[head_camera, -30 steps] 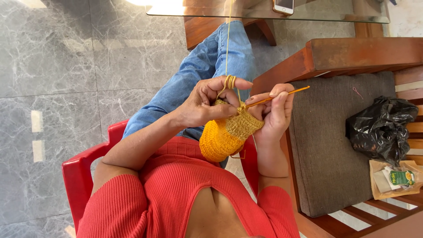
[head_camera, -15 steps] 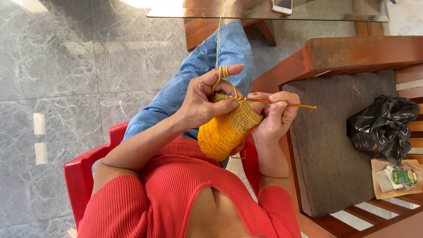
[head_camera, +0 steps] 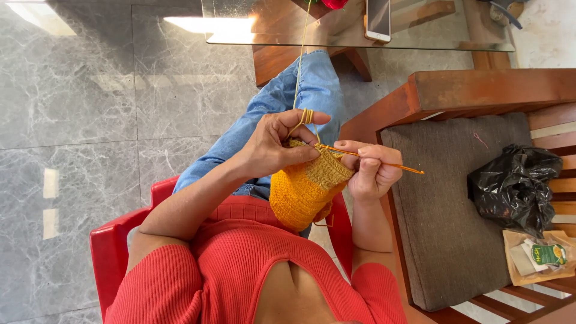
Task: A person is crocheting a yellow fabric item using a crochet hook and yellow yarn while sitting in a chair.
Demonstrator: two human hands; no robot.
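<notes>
The orange and mustard crocheted pouch (head_camera: pixel 306 189) hangs between my hands over my lap, its body worked, the top row unfinished. My left hand (head_camera: pixel 273 147) pinches its rim, yarn strand (head_camera: pixel 298 66) looped over 1 finger; my right hand (head_camera: pixel 372 174) grips the thin orange crochet hook (head_camera: pixel 384 163).

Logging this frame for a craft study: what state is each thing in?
Left hand: pinching the work, yarn wound round a finger.
Right hand: gripping the crochet hook.
Crochet piece: part-made, hanging.
Yarn: taut.
Phone: flat on the glass table.
Black bag: crumpled.
</notes>
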